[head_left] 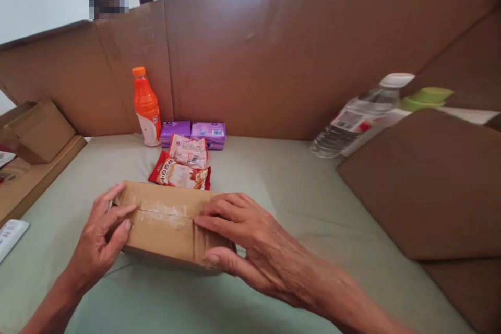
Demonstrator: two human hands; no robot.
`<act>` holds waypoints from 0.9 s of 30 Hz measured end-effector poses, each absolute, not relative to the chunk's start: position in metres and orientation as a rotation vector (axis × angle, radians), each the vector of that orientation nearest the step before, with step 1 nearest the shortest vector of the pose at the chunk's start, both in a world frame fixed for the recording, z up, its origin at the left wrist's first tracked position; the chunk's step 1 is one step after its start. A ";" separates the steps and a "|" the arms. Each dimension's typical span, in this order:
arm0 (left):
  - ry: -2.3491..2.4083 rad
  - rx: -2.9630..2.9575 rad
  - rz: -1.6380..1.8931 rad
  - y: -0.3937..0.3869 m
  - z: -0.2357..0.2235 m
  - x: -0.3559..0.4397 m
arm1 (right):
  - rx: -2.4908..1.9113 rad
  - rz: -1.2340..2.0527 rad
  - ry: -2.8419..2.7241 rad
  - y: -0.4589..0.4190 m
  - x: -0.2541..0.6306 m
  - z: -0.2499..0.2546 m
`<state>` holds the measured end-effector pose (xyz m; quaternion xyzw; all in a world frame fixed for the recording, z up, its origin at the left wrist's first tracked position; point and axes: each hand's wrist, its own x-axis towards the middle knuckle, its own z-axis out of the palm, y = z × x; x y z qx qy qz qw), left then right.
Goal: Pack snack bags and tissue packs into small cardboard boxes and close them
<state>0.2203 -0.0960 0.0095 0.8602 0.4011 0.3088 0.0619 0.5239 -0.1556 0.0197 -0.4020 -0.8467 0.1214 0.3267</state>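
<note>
A small cardboard box (168,222) with clear tape across its top lies on the pale green cloth (274,188). My left hand (102,235) grips the box's left end, fingers curled over the top edge. My right hand (242,235) rests on the right end, fingers laid flat over the taped seam and thumb along the near side. Just behind the box lie two snack packets (183,164).
An orange drink bottle (146,107) and two purple packs (193,133) stand by the cardboard wall (274,62). A clear water bottle (360,115) and a green-capped bottle (425,98) lean at right, above a cardboard flap (430,182). An open carton (35,135) sits left.
</note>
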 end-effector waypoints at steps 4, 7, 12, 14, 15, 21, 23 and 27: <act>1.159 2.520 1.004 -0.091 0.001 0.219 | -1.155 0.288 -2.322 -0.155 0.518 0.025; 1.120 2.518 1.022 -0.089 -0.002 0.217 | -1.208 0.220 -2.431 -0.150 0.512 0.032; 1.079 2.512 1.067 -0.072 -0.010 0.209 | -1.248 0.194 -2.609 -0.136 0.507 0.045; 1.058 2.498 1.095 -0.060 -0.014 0.208 | -1.294 0.185 -2.637 -0.130 0.508 0.048; 1.046 2.492 1.105 -0.056 -0.016 0.208 | -1.311 0.171 -2.639 -0.129 0.508 0.049; 1.060 2.456 1.111 -0.065 -0.016 0.211 | -1.377 0.127 -2.569 -0.149 0.498 0.047; 1.109 2.419 1.124 -0.080 -0.015 0.210 | -1.432 0.179 -2.507 -0.169 0.501 0.046; 1.208 2.356 1.145 -0.104 -0.026 0.203 | -1.784 0.286 -2.281 -0.220 0.534 0.041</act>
